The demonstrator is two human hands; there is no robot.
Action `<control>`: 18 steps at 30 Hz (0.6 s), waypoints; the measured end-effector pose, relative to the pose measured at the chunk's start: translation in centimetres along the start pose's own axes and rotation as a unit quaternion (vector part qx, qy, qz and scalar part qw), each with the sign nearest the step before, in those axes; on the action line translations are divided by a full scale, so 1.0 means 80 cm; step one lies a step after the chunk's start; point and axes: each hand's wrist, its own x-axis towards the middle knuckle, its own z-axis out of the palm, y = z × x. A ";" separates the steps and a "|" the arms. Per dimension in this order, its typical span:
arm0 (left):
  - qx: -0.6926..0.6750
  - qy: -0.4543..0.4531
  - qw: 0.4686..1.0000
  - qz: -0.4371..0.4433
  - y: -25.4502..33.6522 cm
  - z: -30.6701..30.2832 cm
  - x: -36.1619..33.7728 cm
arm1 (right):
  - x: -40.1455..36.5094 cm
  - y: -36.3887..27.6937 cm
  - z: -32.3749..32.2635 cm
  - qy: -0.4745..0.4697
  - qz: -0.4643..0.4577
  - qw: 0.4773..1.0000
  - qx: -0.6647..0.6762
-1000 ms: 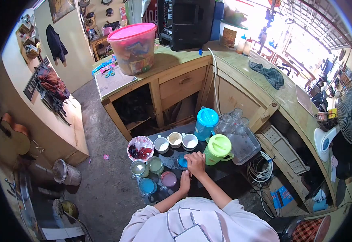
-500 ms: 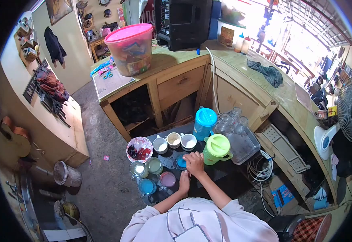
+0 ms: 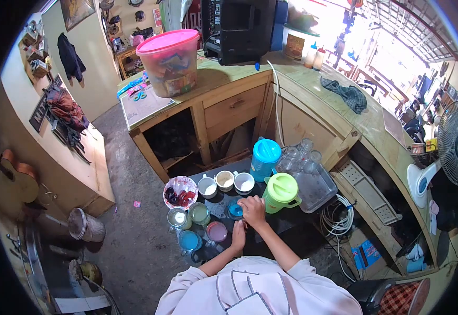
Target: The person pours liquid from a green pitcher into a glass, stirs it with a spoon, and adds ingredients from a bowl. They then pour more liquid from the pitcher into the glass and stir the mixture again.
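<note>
1. The right hand (image 3: pixel 252 208) curls its fingers down onto the small blue pot (image 3: pixel 235 210). I cannot tell if they grip it.
2. The left hand (image 3: pixel 238 234) keeps its fingers close together, touching the pink cup (image 3: pixel 217 231). I cannot tell if it holds anything.
3. The pot sits mid-table, left of the green jug (image 3: pixel 280 192).
4. The step looks like working on the pot's top. Next, it needs a firm, steady hold.

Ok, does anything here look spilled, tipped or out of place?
Nothing spilled or tipped shows. A crumpled cloth lies on the wooden counter, and white cables lie tangled beside the tray.
</note>
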 end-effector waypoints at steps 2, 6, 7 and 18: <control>-0.009 -0.001 1.000 -0.010 -0.003 0.002 0.001 | -0.001 0.001 0.005 -0.002 0.002 0.999 0.046; 0.013 -0.002 1.000 0.002 0.000 0.002 -0.001 | 0.003 -0.005 -0.005 -0.011 -0.020 1.000 0.010; 0.019 -0.003 1.000 0.009 0.001 0.001 -0.001 | 0.003 -0.005 -0.004 -0.002 -0.018 1.000 0.012; -0.011 -0.006 1.000 -0.005 0.001 0.002 -0.002 | -0.003 0.003 0.003 -0.010 0.009 0.997 0.082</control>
